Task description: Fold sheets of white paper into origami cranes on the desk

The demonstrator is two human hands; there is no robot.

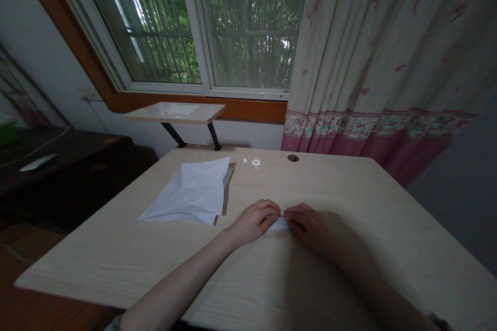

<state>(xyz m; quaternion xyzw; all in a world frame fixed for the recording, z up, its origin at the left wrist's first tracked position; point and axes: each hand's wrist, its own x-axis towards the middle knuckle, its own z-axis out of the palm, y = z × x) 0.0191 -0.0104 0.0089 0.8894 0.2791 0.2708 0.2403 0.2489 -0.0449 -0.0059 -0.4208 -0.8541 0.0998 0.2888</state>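
Note:
Close together over the middle of the desk, both my hands grip a small piece of folded white paper (280, 224). My left hand (256, 221) has its fingers curled around the paper's left end, thumb on the near side. On the right end, my right hand (308, 225) pinches it with bent fingers. Only a narrow strip shows between and below the hands; the rest is covered. To the left of my left hand lies a larger sheet of creased white paper (198, 186), its edges lifted a little off the desk.
The light wooden desk (349, 186) has a round cable hole (293, 158) near its back edge. A small raised shelf (205, 111) on black supports stands at the back left. Behind are a window (248, 26) and a floral curtain (349, 62). A dark table (70, 150) stands at left.

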